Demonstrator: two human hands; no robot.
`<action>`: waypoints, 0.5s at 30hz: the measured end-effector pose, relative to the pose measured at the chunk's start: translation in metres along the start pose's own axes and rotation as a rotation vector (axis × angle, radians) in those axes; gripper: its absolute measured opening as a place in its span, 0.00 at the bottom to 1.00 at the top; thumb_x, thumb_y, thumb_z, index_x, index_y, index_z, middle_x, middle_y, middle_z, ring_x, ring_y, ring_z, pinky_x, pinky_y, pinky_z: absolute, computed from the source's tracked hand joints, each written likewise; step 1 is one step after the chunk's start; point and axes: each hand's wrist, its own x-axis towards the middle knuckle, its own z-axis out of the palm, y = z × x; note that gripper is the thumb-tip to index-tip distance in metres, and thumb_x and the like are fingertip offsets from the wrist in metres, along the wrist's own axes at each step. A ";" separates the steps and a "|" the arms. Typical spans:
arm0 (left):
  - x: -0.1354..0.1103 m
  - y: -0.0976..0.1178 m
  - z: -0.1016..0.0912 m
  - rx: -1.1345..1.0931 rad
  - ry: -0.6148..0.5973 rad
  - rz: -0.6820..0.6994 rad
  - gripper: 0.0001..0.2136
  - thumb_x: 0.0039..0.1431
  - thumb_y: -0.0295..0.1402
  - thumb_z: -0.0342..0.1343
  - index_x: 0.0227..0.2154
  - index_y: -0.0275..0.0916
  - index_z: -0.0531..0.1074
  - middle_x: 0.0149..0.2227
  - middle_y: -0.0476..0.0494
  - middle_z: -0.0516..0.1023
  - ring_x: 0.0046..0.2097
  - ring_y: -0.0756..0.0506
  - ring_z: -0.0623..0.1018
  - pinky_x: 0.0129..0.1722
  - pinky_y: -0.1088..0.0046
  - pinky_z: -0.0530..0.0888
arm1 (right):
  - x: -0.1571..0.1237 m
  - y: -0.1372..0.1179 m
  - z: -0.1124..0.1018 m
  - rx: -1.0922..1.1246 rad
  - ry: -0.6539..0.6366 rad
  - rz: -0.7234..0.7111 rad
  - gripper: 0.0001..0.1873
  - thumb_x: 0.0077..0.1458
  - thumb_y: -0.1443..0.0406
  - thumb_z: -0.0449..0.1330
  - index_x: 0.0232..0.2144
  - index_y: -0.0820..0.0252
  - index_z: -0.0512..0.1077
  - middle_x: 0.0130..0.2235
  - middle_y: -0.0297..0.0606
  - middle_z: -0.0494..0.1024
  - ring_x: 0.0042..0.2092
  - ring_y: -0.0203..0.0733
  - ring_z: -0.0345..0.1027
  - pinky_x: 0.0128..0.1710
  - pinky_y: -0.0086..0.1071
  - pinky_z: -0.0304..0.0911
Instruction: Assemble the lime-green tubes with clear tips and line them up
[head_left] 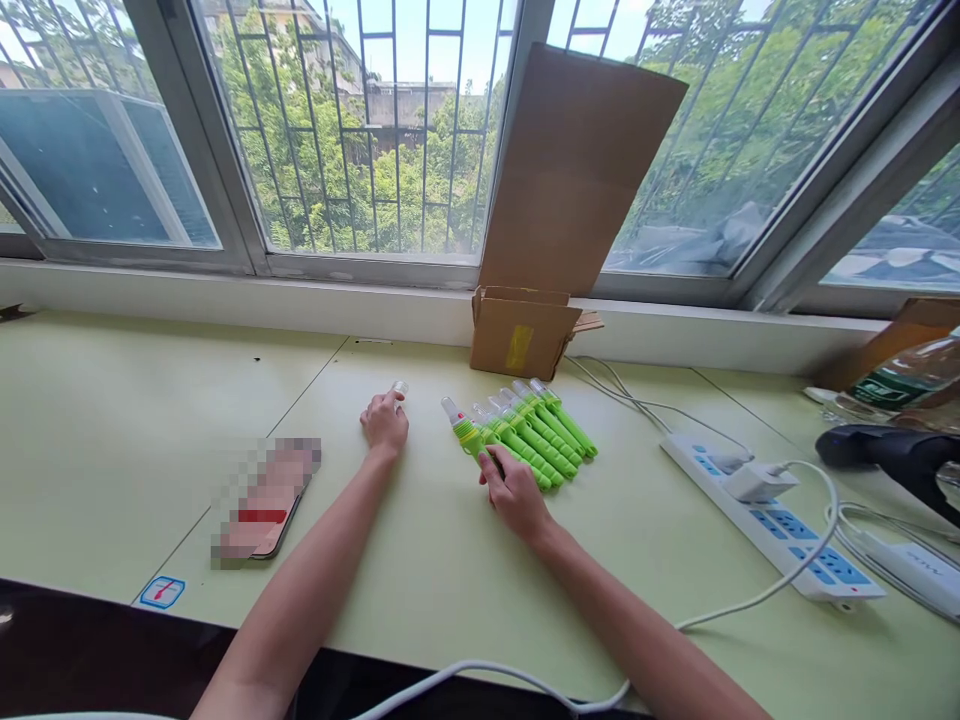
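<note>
Several green-handled brushes (536,430) with clear caps lie side by side on the pale green table (135,430). My right hand (511,492) rests at the near end of the row, its fingers closed on the handle of the leftmost brush (466,432). My left hand (385,420) lies to the left of the row, curled, pinching a small clear cap (400,388) at its fingertips.
A small open cardboard box (521,332) stands behind the brushes, with a cardboard sheet (577,170) leaning on the window. A phone (264,500) lies at the left. A power strip (780,525) with plug and white cables sits at the right, near a bottle (904,380) and a black device (896,452).
</note>
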 end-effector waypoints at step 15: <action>-0.001 0.001 -0.001 0.011 0.015 -0.002 0.13 0.55 0.26 0.50 0.42 0.46 0.70 0.42 0.42 0.72 0.46 0.43 0.72 0.48 0.64 0.63 | 0.000 -0.001 0.001 -0.008 -0.016 -0.004 0.17 0.61 0.52 0.45 0.36 0.57 0.65 0.25 0.34 0.73 0.20 0.36 0.64 0.22 0.29 0.58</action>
